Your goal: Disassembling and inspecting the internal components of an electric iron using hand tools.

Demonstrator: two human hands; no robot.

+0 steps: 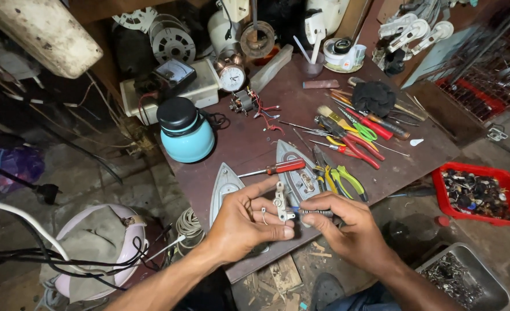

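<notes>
Both hands work just past the near edge of the brown workbench [249, 144], over the gap between it and the littered floor. The left hand [244, 222] pinches a small pale metal bracket [280, 201] between thumb and forefinger, holding it upright. The right hand [341, 227] is clenched on a slim tool with a coiled spring [315, 212] along its shaft, its tip touching the bracket's lower end. Two iron soleplates [223, 187] lie side by side on the bench just beyond the hands, points away; a red-handled screwdriver [278, 168] lies between them. Open bench surface remains only in the middle strip, between a teal jug with a black lid [185, 131] on the left and a heap of pliers and screwdrivers [347, 138] on the right, red, yellow and green handled. At the back stand one round-faced clock [231, 75] and a white box carrying a dial meter [174, 75]. Right of the bench, on the floor, sit one red tray [439, 193] of dark small parts and one steel tray [491, 276] of metal bits. A white cable [13, 216] crosses the lower left.
</notes>
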